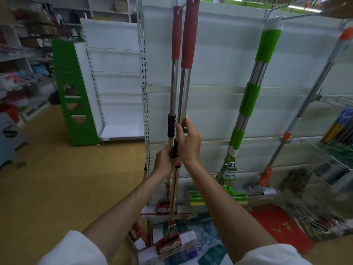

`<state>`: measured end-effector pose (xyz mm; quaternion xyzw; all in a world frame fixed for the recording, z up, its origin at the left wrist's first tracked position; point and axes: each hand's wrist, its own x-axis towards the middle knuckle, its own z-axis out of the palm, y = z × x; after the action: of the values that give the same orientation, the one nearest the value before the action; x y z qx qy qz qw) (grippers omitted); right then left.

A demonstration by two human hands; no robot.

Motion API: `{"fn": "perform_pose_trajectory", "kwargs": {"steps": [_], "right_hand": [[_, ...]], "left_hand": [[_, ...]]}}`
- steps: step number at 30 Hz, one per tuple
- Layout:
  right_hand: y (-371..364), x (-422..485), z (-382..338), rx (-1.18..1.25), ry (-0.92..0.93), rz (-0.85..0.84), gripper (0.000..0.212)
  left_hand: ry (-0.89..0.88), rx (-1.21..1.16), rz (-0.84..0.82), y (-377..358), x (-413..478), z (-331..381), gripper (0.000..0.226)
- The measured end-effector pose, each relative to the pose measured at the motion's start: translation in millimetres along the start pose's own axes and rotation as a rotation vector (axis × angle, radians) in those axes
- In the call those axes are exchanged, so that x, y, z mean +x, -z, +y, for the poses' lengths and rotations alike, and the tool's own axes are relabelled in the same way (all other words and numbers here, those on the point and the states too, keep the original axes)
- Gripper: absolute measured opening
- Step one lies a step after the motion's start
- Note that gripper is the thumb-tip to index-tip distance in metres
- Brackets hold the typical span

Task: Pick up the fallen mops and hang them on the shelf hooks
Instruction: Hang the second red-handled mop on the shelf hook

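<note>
white shelf panels (219,54) are seen straight ahead in a shop aisle, with a tan floor (57,188) on the left. a red mop (183,88) is held close in front of the panels, nearly upright, its long axis running bottom to top with a slight lean to the right. its red foam grip (190,31) points up and passes out of the top of the view; its head (169,244) points down, low over packaged goods (210,255) near the floor. the left hand (165,161) is wrapped round the red-and-black collar (174,150) low on the shaft (182,104), fingers curled tight. the right hand (189,140) is placed just above it, fingers and thumb closed round the bare steel shaft. both forearms are stretched forward and up, close together, with white sleeves (76,249) seen at the bottom edge. a second red mop (174,83) is seen just left of the held one, upright against the panels, its grip up at a wire hook (181,5); whether the two are touching cannot be told. a green mop (250,96) and an orange mop (305,104) are seen further right, both leaned with tops to the right. a red mat (280,230) is laid on the floor at lower right.
</note>
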<state>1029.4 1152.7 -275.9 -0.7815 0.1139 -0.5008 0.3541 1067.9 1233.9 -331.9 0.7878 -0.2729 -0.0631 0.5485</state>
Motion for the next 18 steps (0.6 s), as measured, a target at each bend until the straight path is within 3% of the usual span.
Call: {"fn": "perform_pose_trajectory", "kwargs": {"steps": [13,18], "right_hand": [[-29.0,29.7,20.6,0.027,0.011,0.011,0.019],[-41.7,42.4,28.2,0.038,0.007,0.026,0.022]], "left_hand": [[0.004,-0.118,0.037,2.2,43.4,-6.1,0.029],[-0.021,-0.006,0.046,0.7,59.6,-3.2,0.036]]}}
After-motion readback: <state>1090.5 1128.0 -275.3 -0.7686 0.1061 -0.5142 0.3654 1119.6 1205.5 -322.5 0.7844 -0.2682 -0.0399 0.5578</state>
